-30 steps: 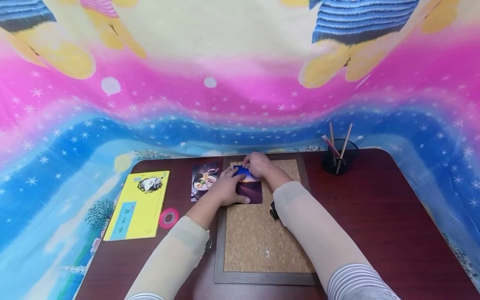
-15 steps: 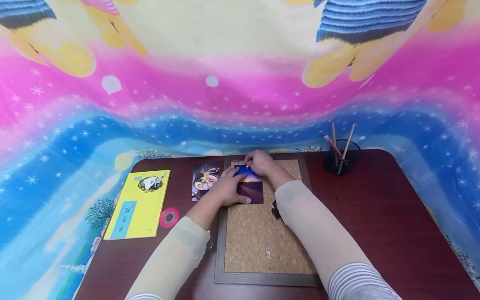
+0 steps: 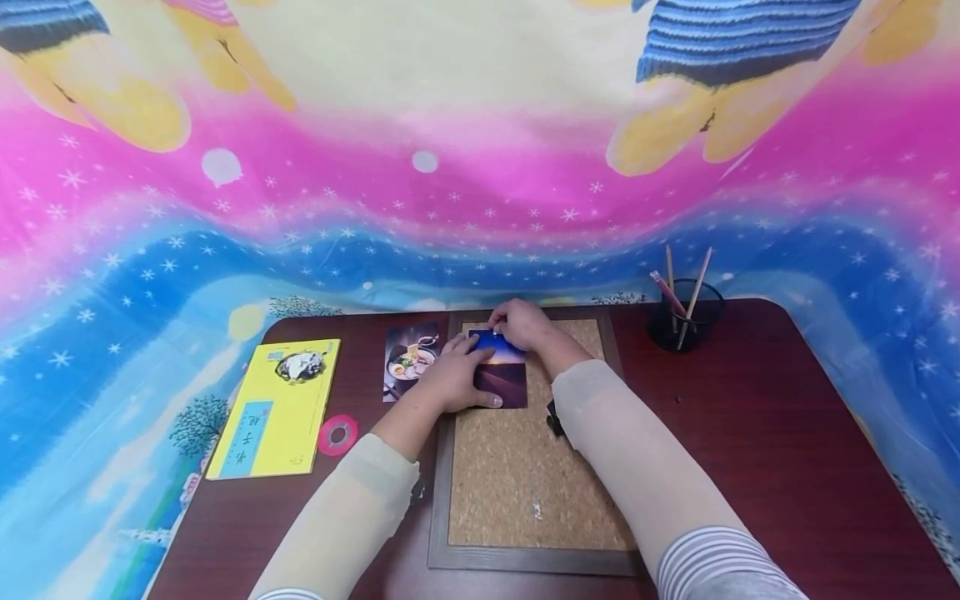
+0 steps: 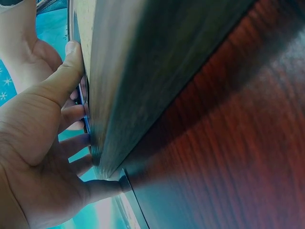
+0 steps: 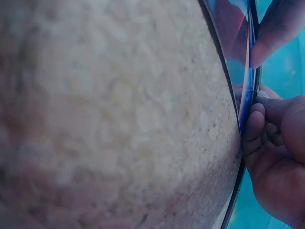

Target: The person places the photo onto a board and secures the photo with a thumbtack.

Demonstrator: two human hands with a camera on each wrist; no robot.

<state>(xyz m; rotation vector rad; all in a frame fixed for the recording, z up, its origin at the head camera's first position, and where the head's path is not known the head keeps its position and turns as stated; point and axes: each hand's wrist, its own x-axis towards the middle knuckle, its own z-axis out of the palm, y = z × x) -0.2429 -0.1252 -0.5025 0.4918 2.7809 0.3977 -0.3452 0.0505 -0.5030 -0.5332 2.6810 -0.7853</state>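
A photo of a blue and purple dusk scene lies on the upper part of the cork board. Spread across its left side, the left hand presses it with the thumb near the lower edge. The right hand has curled fingers at the photo's top and pinches a small whitish pin against it. In the right wrist view the pin shows between the right hand's fingertips, touching the photo. The left wrist view shows the left hand's little finger beyond the board's frame.
Left of the board lies a food photo, partly under the left hand. Farther left are a pink tape roll and a yellow book. A black mesh cup with pencils stands at the back right. A patterned cloth hangs behind the table.
Both hands stay in nearly the same place on the photo. The head view has shifted very slightly.
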